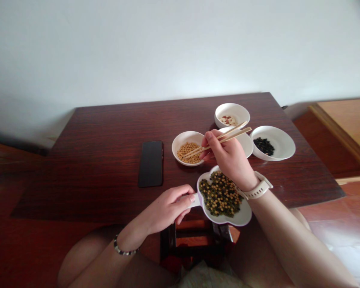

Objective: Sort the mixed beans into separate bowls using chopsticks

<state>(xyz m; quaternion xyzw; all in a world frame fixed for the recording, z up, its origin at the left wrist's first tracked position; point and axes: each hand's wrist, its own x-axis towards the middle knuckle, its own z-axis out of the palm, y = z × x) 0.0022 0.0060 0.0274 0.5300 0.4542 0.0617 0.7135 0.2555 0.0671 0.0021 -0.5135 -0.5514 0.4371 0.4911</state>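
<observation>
While our right hand [228, 154] pinches a pair of chopsticks [237, 134] between thumb and fingers, our left hand [171, 206] grips the handle [195, 200] of a white scoop [245, 216]. We see the chopsticks slanting from upper right to lower left, thick ends up and away past the hand, thin tips down in the near-left bowl [177, 140], at the yellow beans [187, 152]; whether the tips hold a bean, we cannot tell. The scoop sits at the near edge of the table [108, 152], just below the right wrist; its long axis runs nearly level across our view, handle pointing left, basin to the right. We cannot tell whether it rests on the wood.

The scoop's rim is scalloped like petals, smooth and glossy, and the basin carries a grainy layer of mixed green, yellow and dark beans [222, 196]. The chopsticks look like pale, straight wood. Around them we have smooth white round bowls: a back bowl [238, 113] with pale and reddish pieces [229, 120], a right bowl [283, 144] with black beans [263, 146], and a middle bowl [246, 145] partly hidden by our hand. The table has streaky, dark reddish-brown grain. A flat black phone [151, 164] lies left of the yellow beans.
</observation>
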